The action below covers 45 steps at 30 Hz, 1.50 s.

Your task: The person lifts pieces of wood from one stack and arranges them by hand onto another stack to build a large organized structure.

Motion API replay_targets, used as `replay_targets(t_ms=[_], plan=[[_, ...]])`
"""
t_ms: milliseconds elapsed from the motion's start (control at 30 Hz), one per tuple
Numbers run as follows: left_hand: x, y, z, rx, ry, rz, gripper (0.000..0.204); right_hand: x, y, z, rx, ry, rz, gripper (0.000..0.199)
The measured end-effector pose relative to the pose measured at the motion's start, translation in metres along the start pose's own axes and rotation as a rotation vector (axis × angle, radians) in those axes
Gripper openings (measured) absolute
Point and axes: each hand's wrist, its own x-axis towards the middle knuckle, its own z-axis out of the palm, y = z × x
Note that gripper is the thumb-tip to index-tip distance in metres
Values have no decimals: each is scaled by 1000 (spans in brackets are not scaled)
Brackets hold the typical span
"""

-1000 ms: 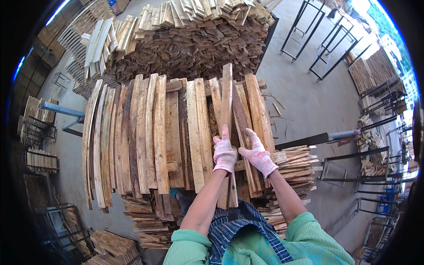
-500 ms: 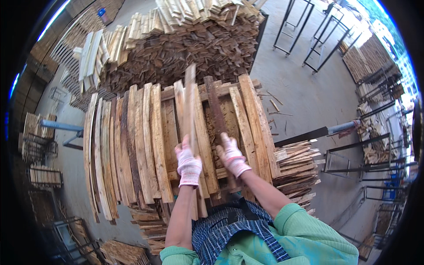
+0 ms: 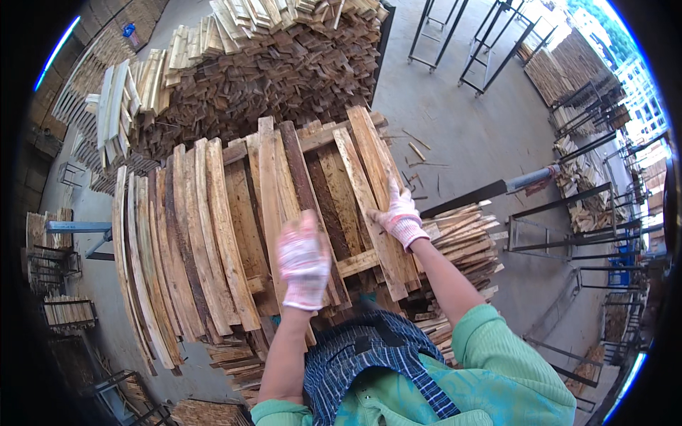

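Observation:
Rough wooden planks [image 3: 226, 234] lie side by side across a layered stack in front of me. My right hand [image 3: 401, 219], in a white and pink knit glove, grips a wooden plank [image 3: 371, 142] at the right of the layer, its thumb and fingers spread across the wood. My left hand [image 3: 304, 263], gloved alike, is over the middle planks near a pale plank [image 3: 268, 167]. Motion smears its fingers, so its hold is hidden. Between my hands lies a dark, bark-edged plank [image 3: 302, 163], with gaps showing lower boards and a crosspiece [image 3: 357, 263].
A big heap of stacked boards [image 3: 284, 85] rises beyond the planks. Shorter sticks [image 3: 458, 238] are piled at the right below. A metal arm [image 3: 497, 188] juts out at the right, and a blue bar [image 3: 78, 227] at the left. Wood scraps [image 3: 418, 150] litter the floor.
The raised plank that was in my left hand now appears laid among the middle planks. My right hand has moved right, from the dark plank to the right-side planks. The view has shifted.

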Motion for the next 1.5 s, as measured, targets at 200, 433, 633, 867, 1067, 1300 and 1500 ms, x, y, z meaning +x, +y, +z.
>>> replay_targets(t_ms=[200, 433, 633, 867, 1067, 1300, 1500], plan=[[4, 66, 116, -593, -567, -611, 75, 43, 54, 11, 314, -98, -269, 110], [-3, 80, 137, -1221, -198, -627, 98, 47, 72, 28, 638, -64, -213, 98], [28, 98, 167, -474, -286, -555, 69, 44, 67, 24, 613, -47, -148, 95], [21, 108, 187, -1164, -189, -680, 65, 43, 68, 11, 218, 8, -143, 99], [26, 62, 174, -961, -290, -799, 62, 36, 75, 12, 250, 85, -181, 83], [26, 64, 131, -209, 54, -377, 87, 34, 27, 75, 84, 18, -327, 85], [11, -9, 29, 254, 121, -137, 66, -4, -44, 72, 217, -177, -250, 97]])
